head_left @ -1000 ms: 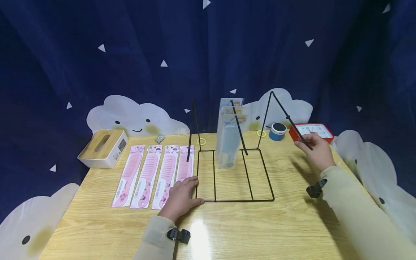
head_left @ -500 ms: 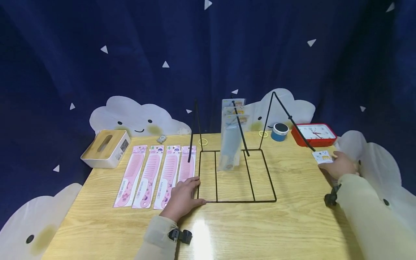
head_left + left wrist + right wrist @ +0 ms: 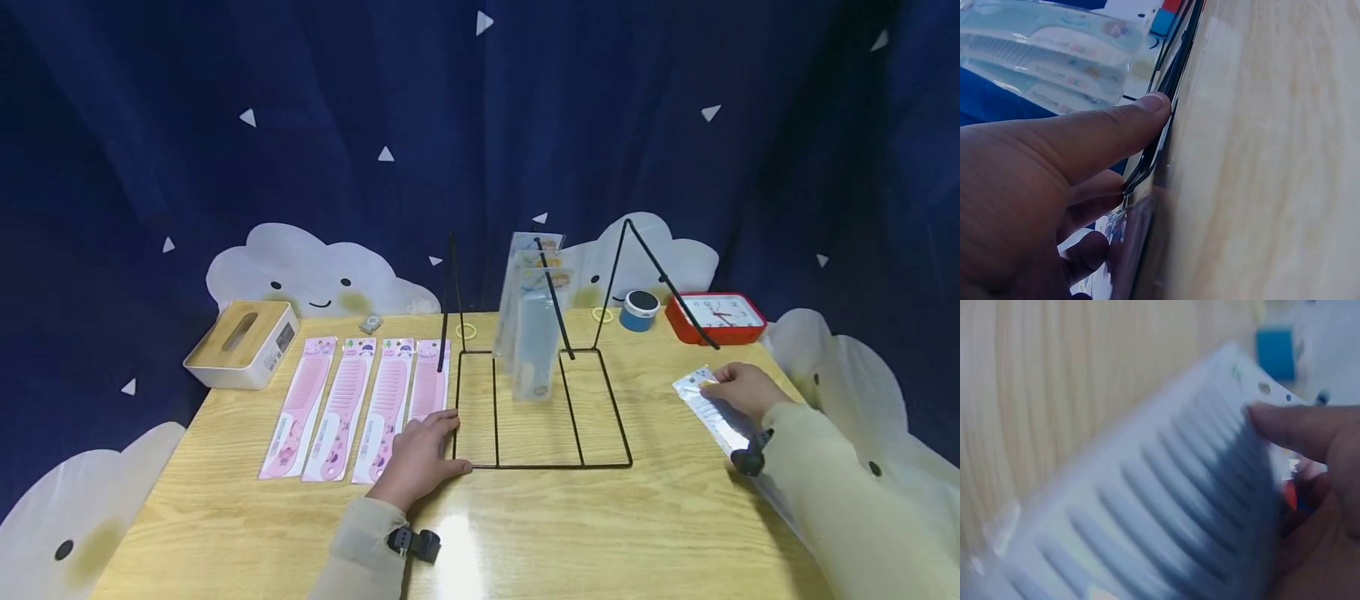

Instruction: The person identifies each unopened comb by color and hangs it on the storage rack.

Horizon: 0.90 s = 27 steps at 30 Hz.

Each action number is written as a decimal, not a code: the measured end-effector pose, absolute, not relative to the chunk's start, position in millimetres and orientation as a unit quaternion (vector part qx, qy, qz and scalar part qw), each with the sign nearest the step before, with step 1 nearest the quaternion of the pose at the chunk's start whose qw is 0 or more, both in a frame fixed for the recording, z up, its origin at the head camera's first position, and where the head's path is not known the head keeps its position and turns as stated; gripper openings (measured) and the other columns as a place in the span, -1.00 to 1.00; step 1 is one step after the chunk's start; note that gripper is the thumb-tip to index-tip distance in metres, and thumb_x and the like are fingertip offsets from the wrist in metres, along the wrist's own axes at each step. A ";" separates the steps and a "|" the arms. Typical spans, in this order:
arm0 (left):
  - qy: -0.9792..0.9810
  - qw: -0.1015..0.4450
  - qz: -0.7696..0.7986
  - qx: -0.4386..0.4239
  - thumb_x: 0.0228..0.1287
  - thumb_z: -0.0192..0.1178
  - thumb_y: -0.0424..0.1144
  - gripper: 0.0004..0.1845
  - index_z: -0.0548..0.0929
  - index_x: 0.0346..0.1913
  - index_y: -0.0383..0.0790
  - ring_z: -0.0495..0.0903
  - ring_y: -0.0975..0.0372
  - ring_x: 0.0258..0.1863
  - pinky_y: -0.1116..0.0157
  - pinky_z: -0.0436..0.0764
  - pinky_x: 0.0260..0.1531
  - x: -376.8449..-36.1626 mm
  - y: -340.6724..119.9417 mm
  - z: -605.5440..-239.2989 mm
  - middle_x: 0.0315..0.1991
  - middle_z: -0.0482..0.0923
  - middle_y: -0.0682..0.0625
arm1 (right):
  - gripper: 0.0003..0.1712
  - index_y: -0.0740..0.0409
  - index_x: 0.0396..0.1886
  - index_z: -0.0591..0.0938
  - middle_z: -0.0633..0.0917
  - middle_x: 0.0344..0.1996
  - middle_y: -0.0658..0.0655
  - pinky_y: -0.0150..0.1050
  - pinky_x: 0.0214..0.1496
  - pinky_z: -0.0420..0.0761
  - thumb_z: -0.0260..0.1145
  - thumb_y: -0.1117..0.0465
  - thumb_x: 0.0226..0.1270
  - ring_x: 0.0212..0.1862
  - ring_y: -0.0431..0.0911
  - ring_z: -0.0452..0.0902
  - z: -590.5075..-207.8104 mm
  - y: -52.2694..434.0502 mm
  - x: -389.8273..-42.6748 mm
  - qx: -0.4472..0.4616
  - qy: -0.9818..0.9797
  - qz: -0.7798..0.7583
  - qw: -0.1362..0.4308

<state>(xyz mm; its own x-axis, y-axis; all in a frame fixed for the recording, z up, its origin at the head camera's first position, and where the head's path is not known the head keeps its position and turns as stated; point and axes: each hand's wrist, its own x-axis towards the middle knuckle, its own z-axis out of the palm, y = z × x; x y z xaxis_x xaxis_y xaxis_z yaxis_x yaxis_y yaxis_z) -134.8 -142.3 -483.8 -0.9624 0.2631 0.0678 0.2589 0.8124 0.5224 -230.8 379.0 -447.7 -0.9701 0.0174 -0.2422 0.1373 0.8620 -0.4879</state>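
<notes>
From the head camera, the left hand (image 3: 416, 454) is lying flat on the table (image 3: 562, 533), its fingers straight and pressing the front left corner of the black wire rack (image 3: 542, 408), beside the pink combs (image 3: 360, 404). The right hand (image 3: 742, 390) is pinching a packaged blue comb (image 3: 708, 408) at the table's right edge, near the red clock (image 3: 716, 317). More blue combs (image 3: 528, 321) are hanging on the rack.

At the left wrist, the thumb (image 3: 1107, 128) is pressing along the rack's wire (image 3: 1175, 69).

At the right wrist, blurred fingers (image 3: 1297, 428) are clamping the blue comb's (image 3: 1166, 506) top.
</notes>
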 end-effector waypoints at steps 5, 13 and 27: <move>0.951 0.004 0.273 0.143 -0.01 0.54 0.02 -0.20 0.56 0.29 -0.30 0.45 -0.07 0.19 -0.09 0.38 0.13 -135.8 -140.9 -485.0 0.39 0.43 -0.05 | -0.61 0.32 -0.11 0.51 0.52 -0.34 0.10 -0.30 -0.33 0.35 0.36 0.06 0.39 -0.28 -0.08 0.38 -426.7 327.1 -212.4 -0.016 0.936 -0.350 0.033; 0.952 0.001 0.271 0.143 -0.01 0.55 0.02 -0.19 0.56 0.29 -0.29 0.46 -0.06 0.17 -0.09 0.39 0.13 -135.1 -141.5 -484.7 0.38 0.44 -0.05 | -0.81 0.24 -0.22 0.54 0.60 -0.39 0.08 -0.35 -0.41 0.47 0.39 0.27 0.36 -0.39 -0.20 0.48 -354.7 223.3 -152.0 -0.169 0.872 -0.458 -0.030; 0.953 0.015 0.279 0.119 0.00 0.54 0.05 -0.21 0.57 0.29 -0.24 0.46 0.00 0.11 -0.03 0.41 0.06 -133.4 -142.9 -483.5 0.39 0.43 0.01 | -0.82 0.34 -0.32 0.49 0.68 -0.24 0.13 -0.36 -0.29 0.62 0.24 0.64 0.27 -0.25 -0.14 0.62 -309.6 155.1 -110.5 -0.312 0.705 -0.632 -0.079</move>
